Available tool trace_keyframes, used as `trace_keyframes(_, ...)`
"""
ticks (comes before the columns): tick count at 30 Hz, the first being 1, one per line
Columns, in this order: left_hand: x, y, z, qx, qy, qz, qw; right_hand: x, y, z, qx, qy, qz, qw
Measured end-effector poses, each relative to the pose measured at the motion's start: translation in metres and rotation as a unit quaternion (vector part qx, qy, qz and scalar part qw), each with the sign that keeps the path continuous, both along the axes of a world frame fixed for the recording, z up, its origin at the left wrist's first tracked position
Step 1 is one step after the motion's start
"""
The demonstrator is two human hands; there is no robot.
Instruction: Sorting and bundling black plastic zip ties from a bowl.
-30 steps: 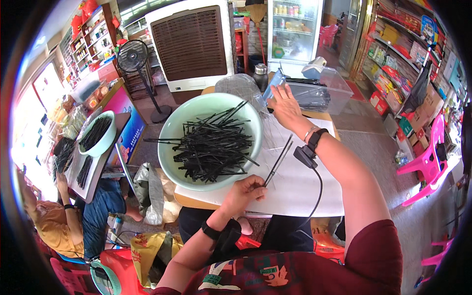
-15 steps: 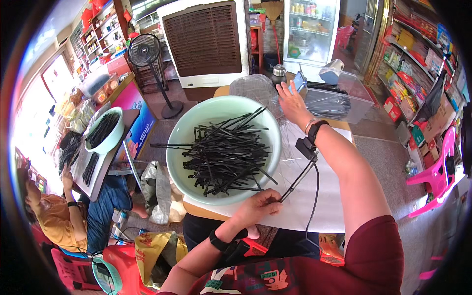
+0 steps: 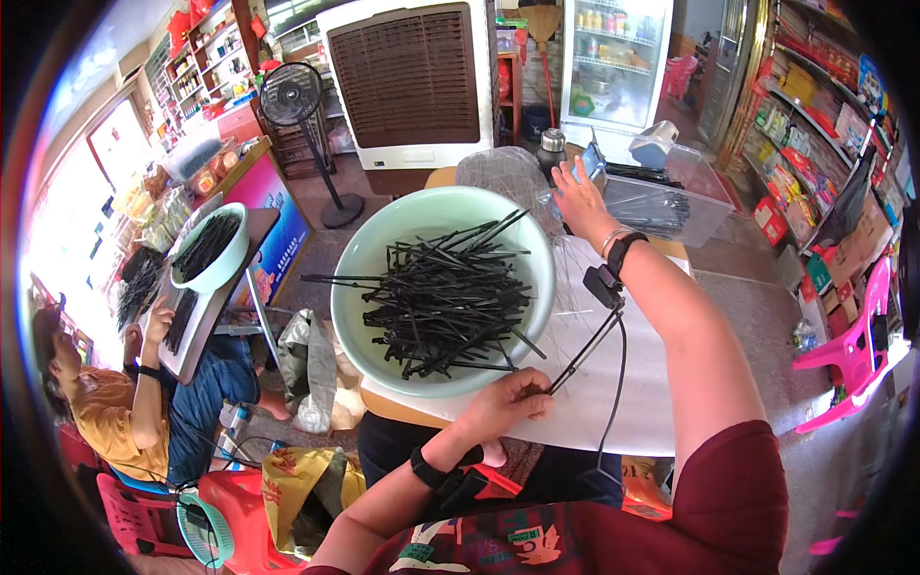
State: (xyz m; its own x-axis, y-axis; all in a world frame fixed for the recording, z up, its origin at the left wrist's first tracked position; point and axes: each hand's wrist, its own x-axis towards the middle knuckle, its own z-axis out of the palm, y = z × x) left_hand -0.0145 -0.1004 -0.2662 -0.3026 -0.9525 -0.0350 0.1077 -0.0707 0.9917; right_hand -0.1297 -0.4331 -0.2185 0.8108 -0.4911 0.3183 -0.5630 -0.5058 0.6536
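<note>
My left hand [image 3: 513, 400] is pinched shut at the near right rim of a pale green basin [image 3: 356, 350]. Two thin black strips [image 3: 581, 359] reach from its fingers to the upper right. A tangled heap of similar black strips [image 3: 446, 307] lies in the basin, some ends poking past the rim. Farther off, my right hand [image 3: 581, 201] is open, fingers spread, beside a propped phone [image 3: 593, 163] and a dark metal bottle [image 3: 551, 149]. Whether its fingertips touch the phone is unclear. Clear thin strands [image 3: 503, 172] lie beside that hand.
A clear plastic box [image 3: 704, 196] with strips stands at the table's far right. The table [image 3: 632, 402] has a white cover. At left, a person [image 3: 120, 407] sits by another green basin [image 3: 241, 251]. A fan [image 3: 331, 182] and air cooler [image 3: 407, 86] stand behind.
The view has shifted slightly, moving the scene a little to the right. My hands keep nearly the same places and poses. The seated person's hands have come up together.
</note>
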Motion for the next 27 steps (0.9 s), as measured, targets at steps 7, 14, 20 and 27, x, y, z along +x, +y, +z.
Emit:
trace_keyframes(7,-0.002,0.000,-0.002,-0.014,-0.010,0.017,1.000,0.002,-0.003,-0.002,0.027,0.026,-0.035,0.999)
trace_keyframes(14,-0.003,0.001,0.002,-0.001,-0.021,0.017,1.000,-0.017,0.012,0.023,-0.018,-0.069,0.025,0.997)
trace_keyframes(20,-0.003,0.002,0.003,-0.012,0.014,0.024,1.000,-0.041,0.049,0.012,0.026,-0.215,0.133,0.967)
trace_keyframes(27,-0.002,0.002,0.004,-0.021,-0.002,0.026,0.999,-0.052,0.090,-0.009,0.087,-0.268,0.142,0.949)
